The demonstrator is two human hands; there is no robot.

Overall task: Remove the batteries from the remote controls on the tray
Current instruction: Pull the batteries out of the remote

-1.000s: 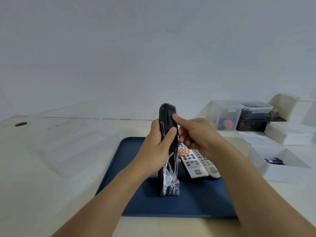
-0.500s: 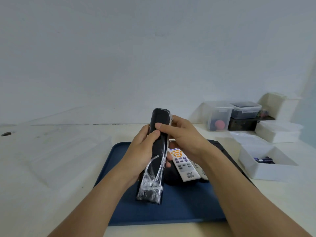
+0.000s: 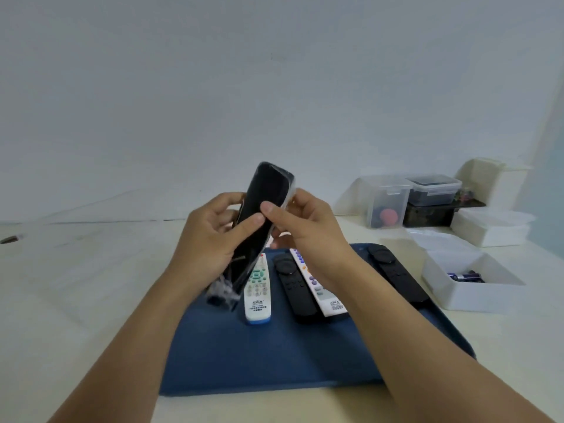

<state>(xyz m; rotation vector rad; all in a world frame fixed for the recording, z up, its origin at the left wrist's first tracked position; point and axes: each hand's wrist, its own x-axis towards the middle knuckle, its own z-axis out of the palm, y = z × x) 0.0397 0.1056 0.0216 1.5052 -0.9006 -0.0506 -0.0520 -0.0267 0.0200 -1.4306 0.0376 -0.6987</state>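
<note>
Pale worktop [image 3: 76, 270], blue tray [image 3: 274, 355] near front edge; left hand [image 3: 210, 242] and right hand [image 3: 308, 227] fingers both grip wrapped black remote [image 3: 259, 221] tilted above tray.

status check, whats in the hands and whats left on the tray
Left hand and right hand both grip the plastic-wrapped black remote, lifted and tilted. Back cover looks shut. Four remotes lie on the blue tray. Nothing blocking.
</note>
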